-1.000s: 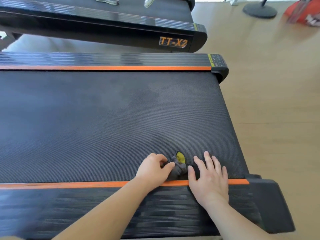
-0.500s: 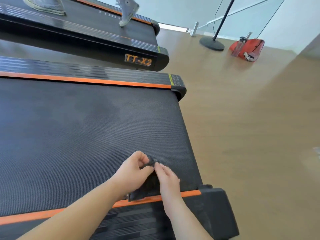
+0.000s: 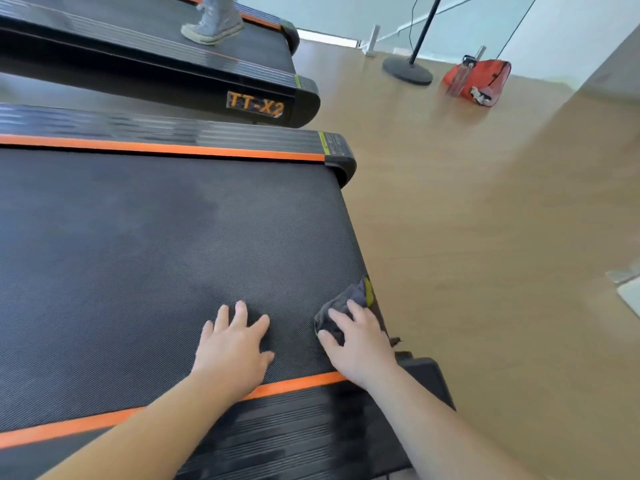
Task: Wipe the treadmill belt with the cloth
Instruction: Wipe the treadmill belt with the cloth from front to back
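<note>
Left hand [image 3: 235, 344] flat on treadmill belt [image 3: 138, 254], fingers spread, holding nothing. Just to its right, dark cloth [image 3: 353, 296] pressed under straight fingers of right hand [image 3: 360, 344] at belt's right edge. Nearly all belt lying leftward of cloth; right hand nearer.

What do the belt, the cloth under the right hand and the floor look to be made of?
Belt: matte black, fine diagonal weave pattern, likely rubberised or PVC sheet. Cloth: dark grey soft fabric with a yellow-green edge, creased under the flat right hand; perhaps microfibre, unsure. Floor: smooth light brown with faint sheen, wood or wood-look laminate.
</note>
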The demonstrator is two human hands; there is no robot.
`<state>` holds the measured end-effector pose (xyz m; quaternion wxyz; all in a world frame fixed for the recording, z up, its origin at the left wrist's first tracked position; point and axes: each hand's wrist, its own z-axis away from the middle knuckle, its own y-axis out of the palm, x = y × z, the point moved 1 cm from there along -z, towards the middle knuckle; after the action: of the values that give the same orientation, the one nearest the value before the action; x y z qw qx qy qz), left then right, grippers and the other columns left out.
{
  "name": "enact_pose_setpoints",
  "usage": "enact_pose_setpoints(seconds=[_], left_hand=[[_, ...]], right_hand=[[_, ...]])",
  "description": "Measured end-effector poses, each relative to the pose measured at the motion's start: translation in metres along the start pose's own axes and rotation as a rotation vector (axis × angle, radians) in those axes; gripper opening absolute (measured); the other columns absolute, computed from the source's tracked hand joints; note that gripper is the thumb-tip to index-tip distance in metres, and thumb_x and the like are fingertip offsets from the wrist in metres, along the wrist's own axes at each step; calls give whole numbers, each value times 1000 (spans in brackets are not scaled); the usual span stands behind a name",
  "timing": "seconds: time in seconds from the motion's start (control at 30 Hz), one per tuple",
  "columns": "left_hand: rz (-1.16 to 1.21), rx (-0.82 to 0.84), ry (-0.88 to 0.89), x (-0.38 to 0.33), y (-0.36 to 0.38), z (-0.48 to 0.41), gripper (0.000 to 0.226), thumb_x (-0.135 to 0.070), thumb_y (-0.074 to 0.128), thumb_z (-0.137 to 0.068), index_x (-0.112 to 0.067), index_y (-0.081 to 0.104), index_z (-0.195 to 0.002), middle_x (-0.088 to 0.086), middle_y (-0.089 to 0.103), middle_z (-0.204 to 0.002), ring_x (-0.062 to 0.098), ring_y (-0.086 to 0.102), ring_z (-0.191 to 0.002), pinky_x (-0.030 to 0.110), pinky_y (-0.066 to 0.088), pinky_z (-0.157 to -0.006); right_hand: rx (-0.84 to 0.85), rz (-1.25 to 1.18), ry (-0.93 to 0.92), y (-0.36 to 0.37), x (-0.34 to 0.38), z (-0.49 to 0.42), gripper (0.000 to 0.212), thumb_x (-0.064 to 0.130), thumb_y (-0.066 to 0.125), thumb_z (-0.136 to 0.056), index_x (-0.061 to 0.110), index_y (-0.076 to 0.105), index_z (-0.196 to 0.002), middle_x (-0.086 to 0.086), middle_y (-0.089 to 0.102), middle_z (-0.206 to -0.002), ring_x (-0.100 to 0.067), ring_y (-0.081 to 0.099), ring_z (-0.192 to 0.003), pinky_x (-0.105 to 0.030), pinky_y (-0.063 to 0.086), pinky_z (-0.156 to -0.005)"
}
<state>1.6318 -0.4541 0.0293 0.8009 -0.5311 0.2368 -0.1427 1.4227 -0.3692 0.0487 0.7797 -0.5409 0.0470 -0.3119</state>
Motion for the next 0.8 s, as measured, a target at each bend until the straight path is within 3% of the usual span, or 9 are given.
enact_pose_setpoints(seconds=[0.07,0.17,0.27,0.4,0.5,0.6,0.67,0.73,0.8], left_hand=[[-8,-7,-19,11,18,10,71,-66,29,-94,-39,30,-160,9,11,-172,39,8,-157,56,16,-124],[64,-14,-1,18,33,19,79,-68,-2,-86,-48,5,-162,-3,-15,-171,25,-19,-157,47,-9,-127],[53,-109,-1,16,31,22,69,-67,3,-94,-48,0,-161,-7,-18,-170,21,-23,-156,44,-11,-127],[62,-139,-19,17,31,24,60,-61,19,-104,-47,8,-162,-7,-11,-172,20,-18,-158,44,-8,-128],[59,-147,-20,17,32,23,60,-60,21,-104,-47,11,-162,-7,-10,-172,20,-18,-158,43,-8,-128],[65,-156,-17,19,31,24,62,-60,22,-102,-46,14,-162,-7,-8,-172,19,-16,-158,42,-8,-128],[82,-158,-14,19,30,24,61,-59,24,-103,-46,14,-162,-7,-7,-172,19,-15,-158,42,-7,-129],[84,-168,-12,18,32,23,61,-59,26,-103,-46,15,-161,-7,-6,-172,19,-14,-158,42,-6,-129],[88,-184,-12,19,33,24,61,-59,26,-102,-46,17,-161,-7,-3,-173,20,-12,-159,42,-5,-129]], right_hand=[[129,106,-35,20,1,-1,75,71,32,-100,42,5,-163,7,-20,-171,-30,-18,-157,-65,1,-122],[51,192,-18,26,-11,-11,62,63,22,-105,52,-7,-159,14,-25,-169,-28,-21,-157,-67,0,-122],[-19,178,37,21,-26,-29,55,51,19,-109,52,-3,-160,14,-18,-171,-26,-9,-159,-63,12,-124],[-177,63,154,27,-17,-40,54,37,24,-111,28,19,-164,-3,4,-174,-36,13,-157,-53,22,-124],[-259,70,-175,52,14,-21,51,27,30,-108,8,46,-152,-14,35,-164,-41,30,-151,-53,28,-122],[-154,129,-546,59,13,-12,54,32,33,-103,7,55,-146,-11,47,-158,-33,38,-149,-49,30,-123],[-261,245,-625,42,-17,-31,44,18,47,-97,4,64,-135,-14,59,-147,-33,51,-139,-43,37,-118],[-322,240,-382,22,-54,-48,43,1,52,-91,0,63,-132,-20,60,-144,-37,51,-139,-41,33,-114],[-279,124,-74,15,-72,-50,49,2,46,-100,1,47,-149,-21,41,-159,-38,32,-151,-45,31,-118]])
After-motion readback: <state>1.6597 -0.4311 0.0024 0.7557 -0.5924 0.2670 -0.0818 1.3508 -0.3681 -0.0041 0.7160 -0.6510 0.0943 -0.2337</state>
